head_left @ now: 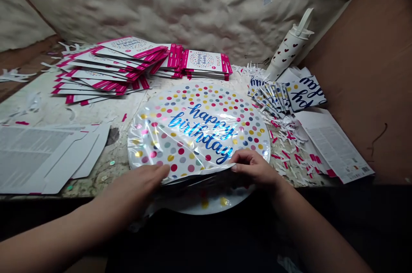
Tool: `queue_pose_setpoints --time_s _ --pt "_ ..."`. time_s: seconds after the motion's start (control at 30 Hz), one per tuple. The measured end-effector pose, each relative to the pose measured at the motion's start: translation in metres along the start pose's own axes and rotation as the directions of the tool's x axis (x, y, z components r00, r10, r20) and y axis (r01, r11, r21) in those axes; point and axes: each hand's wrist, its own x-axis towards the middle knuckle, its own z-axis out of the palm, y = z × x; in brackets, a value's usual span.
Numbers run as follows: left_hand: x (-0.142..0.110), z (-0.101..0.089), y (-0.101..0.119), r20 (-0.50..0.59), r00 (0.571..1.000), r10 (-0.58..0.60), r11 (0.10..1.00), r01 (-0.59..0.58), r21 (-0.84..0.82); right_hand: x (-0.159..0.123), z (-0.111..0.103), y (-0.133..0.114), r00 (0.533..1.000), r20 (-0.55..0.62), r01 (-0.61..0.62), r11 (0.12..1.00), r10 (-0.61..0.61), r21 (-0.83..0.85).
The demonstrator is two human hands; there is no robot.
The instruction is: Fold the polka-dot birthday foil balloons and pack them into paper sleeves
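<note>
A round foil balloon (pixel 199 129) printed with coloured dots and blue "happy birthday" lies flat on top of a stack of the same balloons at the table's near edge. My left hand (pixel 141 185) rests on the stack's near-left rim, fingers together and curled over the edge. My right hand (pixel 252 168) pinches the top balloon's near-right rim between thumb and fingers. A lower balloon (pixel 209 204) sticks out below the stack over the table edge.
Pink-edged packaging cards (pixel 106 67) are piled at the back left, more (pixel 206 62) at the back centre. Folded balloons (pixel 286 92) and paper scraps lie at the right, by a heart-printed tube (pixel 288 50). White printed sheets (pixel 41 153) lie left, another (pixel 334 144) right.
</note>
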Motion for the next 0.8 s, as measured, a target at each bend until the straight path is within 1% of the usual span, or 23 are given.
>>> queue_pose_setpoints --time_s 0.07,0.1,0.13,0.17,0.2,0.23,0.3,0.33,0.37,0.43,0.47,0.5,0.57,0.6,0.63,0.7,0.77,0.8 --pt "-0.018 -0.006 -0.015 -0.027 0.988 -0.15 0.989 0.15 0.003 0.0 -0.002 0.008 0.999 0.025 -0.028 0.999 0.027 0.047" --pt "-0.024 -0.008 -0.02 -0.051 0.978 -0.202 0.979 0.2 -0.036 0.0 -0.002 0.01 1.0 0.02 -0.018 0.998 0.017 0.065" --pt "-0.03 -0.008 -0.026 -0.078 0.969 -0.235 0.969 0.227 -0.1 0.0 -0.003 0.012 1.0 0.0 0.009 0.997 -0.009 0.077" --pt "-0.034 -0.007 -0.03 -0.121 0.961 -0.25 0.958 0.228 -0.174 0.0 -0.003 0.011 0.999 -0.026 0.039 0.996 -0.037 0.076" --pt "-0.037 -0.004 -0.034 -0.184 0.952 -0.245 0.95 0.198 -0.243 -0.001 -0.003 0.009 0.998 -0.038 0.061 0.997 -0.058 0.056" --pt "-0.039 -0.001 -0.037 -0.265 0.939 -0.22 0.947 0.139 -0.29 -0.001 -0.001 0.006 0.997 -0.029 0.075 0.997 -0.075 0.012" --pt "-0.041 0.007 -0.039 -0.436 0.891 -0.129 0.95 -0.015 -0.313 -0.003 0.004 -0.006 0.995 0.041 0.092 0.984 -0.087 -0.154" --pt "-0.04 0.011 -0.039 -0.498 0.863 -0.079 0.951 -0.084 -0.296 -0.003 0.009 -0.012 0.993 0.085 0.106 0.96 -0.087 -0.258" --pt "-0.039 0.013 -0.037 -0.547 0.836 -0.042 0.952 -0.132 -0.275 -0.003 0.015 -0.019 0.987 0.127 0.137 0.924 -0.097 -0.358" --pt "-0.036 0.016 -0.033 -0.595 0.803 -0.019 0.958 -0.157 -0.242 -0.001 0.027 -0.028 0.974 0.186 0.208 0.839 -0.13 -0.503" --pt "-0.034 0.016 -0.031 -0.612 0.79 -0.02 0.961 -0.154 -0.23 0.001 0.033 -0.031 0.972 0.19 0.222 0.813 -0.139 -0.538" --pt "-0.032 0.017 -0.029 -0.616 0.787 -0.014 0.962 -0.157 -0.223 0.004 0.038 -0.032 0.975 0.172 0.213 0.809 -0.141 -0.547" --pt "-0.029 0.018 -0.028 -0.611 0.792 0.016 0.956 -0.191 -0.222 0.012 0.044 -0.028 0.992 0.075 0.128 0.867 -0.104 -0.482" --pt "-0.027 0.02 -0.029 -0.609 0.792 0.043 0.949 -0.223 -0.223 0.016 0.045 -0.025 0.998 0.02 0.069 0.908 -0.067 -0.413" --pt "-0.025 0.022 -0.029 -0.616 0.785 0.069 0.94 -0.257 -0.222 0.02 0.044 -0.022 1.0 -0.008 0.019 0.943 -0.023 -0.334" --pt "-0.021 0.026 -0.031 -0.662 0.745 0.088 0.929 -0.301 -0.215 0.025 0.042 -0.017 0.999 0.017 -0.046 0.984 0.05 -0.174" --pt "-0.017 0.031 -0.033 -0.719 0.688 0.099 0.922 -0.336 -0.194 0.029 0.039 -0.015 0.996 0.05 -0.068 0.997 0.07 -0.029" --pt "-0.015 0.033 -0.034 -0.739 0.664 0.117 0.918 -0.356 -0.174 0.03 0.038 -0.014 0.997 0.042 -0.07 0.996 0.068 0.047"
